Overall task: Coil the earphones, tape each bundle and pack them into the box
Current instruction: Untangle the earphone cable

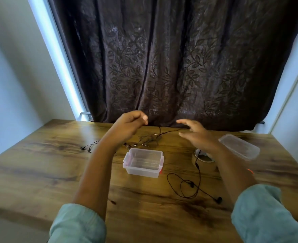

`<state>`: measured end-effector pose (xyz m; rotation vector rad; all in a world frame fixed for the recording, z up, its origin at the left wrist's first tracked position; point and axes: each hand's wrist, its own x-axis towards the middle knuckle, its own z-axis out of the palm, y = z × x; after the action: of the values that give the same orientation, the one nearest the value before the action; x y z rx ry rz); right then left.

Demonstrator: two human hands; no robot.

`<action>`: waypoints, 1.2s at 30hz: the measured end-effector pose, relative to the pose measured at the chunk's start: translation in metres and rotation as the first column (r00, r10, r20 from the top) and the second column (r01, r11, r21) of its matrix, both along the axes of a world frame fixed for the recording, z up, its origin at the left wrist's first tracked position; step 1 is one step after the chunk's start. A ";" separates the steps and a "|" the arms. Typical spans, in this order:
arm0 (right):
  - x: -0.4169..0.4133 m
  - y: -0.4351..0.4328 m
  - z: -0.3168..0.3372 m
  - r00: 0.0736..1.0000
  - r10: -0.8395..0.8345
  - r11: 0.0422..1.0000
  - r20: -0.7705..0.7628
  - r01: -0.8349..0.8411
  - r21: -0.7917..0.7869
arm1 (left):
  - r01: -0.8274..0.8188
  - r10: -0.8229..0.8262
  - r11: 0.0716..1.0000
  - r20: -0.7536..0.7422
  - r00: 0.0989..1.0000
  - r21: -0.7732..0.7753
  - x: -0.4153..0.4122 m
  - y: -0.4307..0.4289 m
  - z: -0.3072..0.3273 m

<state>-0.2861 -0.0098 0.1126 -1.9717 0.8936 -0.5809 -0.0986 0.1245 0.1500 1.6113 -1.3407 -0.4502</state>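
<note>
Dark leaf-patterned curtain (179, 58) across the far side, wooden tabletop (39, 163) below it, and over the far middle the left hand (127, 127) has its fingers curled in to the thumb, though I can't tell if a cord is pinched there, while the right hand (195, 135) is spread, fingers straight, gripping nothing. The clear box (141, 171) sits open at centre, its lid (239, 146) far right, the tape roll (206, 166) between them. Tangled earphones (148, 141) lie just beyond the box, left earphones (88, 148) off to the left, and near earphones (190, 185) loose at near right, cord trailing over the tape roll
</note>
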 end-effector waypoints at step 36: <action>0.123 0.019 -0.062 0.952 -0.124 0.886 0.280 -0.021 0.464 | 0.217 -0.047 0.934 -0.506 0.861 0.283 0.127 0.051 -0.086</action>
<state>-0.1626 0.0096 0.0511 -1.3857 0.8044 -0.6145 0.0284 0.1751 0.0645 1.5247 -1.0170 -1.1464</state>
